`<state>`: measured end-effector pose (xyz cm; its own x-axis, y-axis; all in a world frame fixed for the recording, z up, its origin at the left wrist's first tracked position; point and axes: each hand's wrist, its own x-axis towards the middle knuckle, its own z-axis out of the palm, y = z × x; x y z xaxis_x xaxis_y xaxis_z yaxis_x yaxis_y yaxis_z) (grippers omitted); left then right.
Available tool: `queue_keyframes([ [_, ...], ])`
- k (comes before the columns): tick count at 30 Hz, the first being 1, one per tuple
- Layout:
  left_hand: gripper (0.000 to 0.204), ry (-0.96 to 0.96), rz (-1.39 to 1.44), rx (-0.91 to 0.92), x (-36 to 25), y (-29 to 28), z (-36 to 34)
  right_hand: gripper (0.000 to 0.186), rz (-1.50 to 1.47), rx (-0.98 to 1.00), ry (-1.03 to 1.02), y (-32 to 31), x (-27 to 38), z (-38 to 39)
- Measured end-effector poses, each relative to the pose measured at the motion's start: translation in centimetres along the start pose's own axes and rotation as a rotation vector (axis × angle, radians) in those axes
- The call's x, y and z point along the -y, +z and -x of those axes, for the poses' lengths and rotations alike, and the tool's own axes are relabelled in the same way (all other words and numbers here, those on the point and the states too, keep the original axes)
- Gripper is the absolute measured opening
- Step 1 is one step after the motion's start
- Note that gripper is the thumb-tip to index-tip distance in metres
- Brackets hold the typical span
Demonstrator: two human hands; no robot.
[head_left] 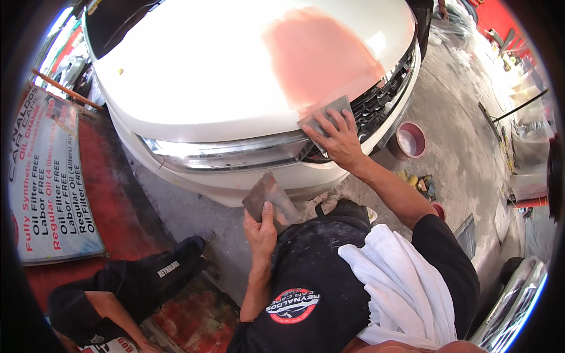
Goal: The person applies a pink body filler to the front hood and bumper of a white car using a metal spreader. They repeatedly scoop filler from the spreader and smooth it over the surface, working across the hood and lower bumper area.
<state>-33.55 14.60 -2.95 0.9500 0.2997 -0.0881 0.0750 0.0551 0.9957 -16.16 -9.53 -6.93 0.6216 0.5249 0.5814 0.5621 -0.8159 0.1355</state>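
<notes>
My left hand grips a thin brown-grey plate that looks like a putty spreader, thumb on top, held in front of the bumper below the headlight. My right hand presses a grey rectangular plate, also like a putty spreader, against the front edge of the white car hood. Its fingers lie spread over the plate. Just beyond that plate a large pink patch of filler covers part of the hood, reaching down to its edge near the black grille.
A headlight lies between my hands. On the floor at right are a pink-rimmed bucket and several small yellow and dark pieces. Another person is at lower left, near a printed banner. A white cloth hangs over my shoulder.
</notes>
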Motion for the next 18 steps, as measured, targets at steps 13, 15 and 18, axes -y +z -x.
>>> queue_keyframes([
  [13,0.023,0.072,0.026,-0.035,-1.7,1.2,0.0,0.057,-0.041,-0.016,-0.005,-3.7,-4.5,0.2],
  [15,0.024,0.025,0.052,-0.022,-1.2,1.1,0.2,0.060,-0.067,-0.024,0.039,-3.5,-2.8,-1.1],
  [18,0.025,-0.017,0.042,-0.004,-1.3,1.2,0.3,0.059,-0.060,0.027,0.029,-2.1,-1.1,-2.0],
])
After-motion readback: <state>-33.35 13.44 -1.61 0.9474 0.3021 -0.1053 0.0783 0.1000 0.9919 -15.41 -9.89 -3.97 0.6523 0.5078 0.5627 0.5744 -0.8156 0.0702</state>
